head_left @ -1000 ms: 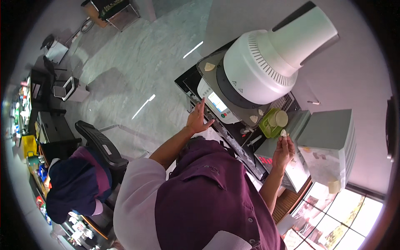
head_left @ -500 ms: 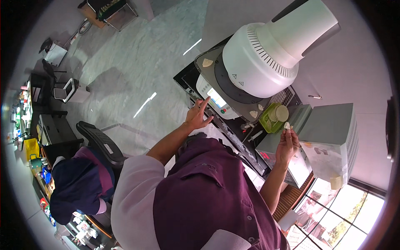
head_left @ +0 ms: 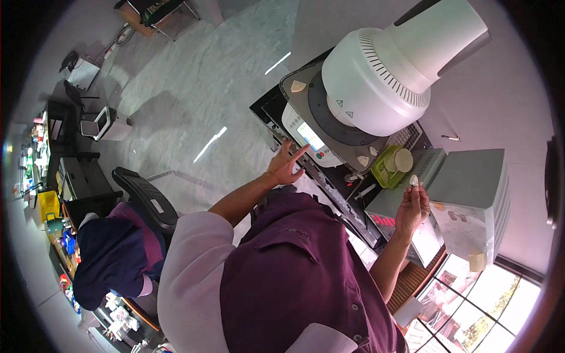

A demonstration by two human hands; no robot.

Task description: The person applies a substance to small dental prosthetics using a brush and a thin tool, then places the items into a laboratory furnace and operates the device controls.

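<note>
small pale piece [head_left: 414,180], seemingly pinched, right hand [head_left: 412,206] fingertips

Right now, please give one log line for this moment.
left hand: at furnace control panel, fingers spread | right hand: pinching small white piece
</note>
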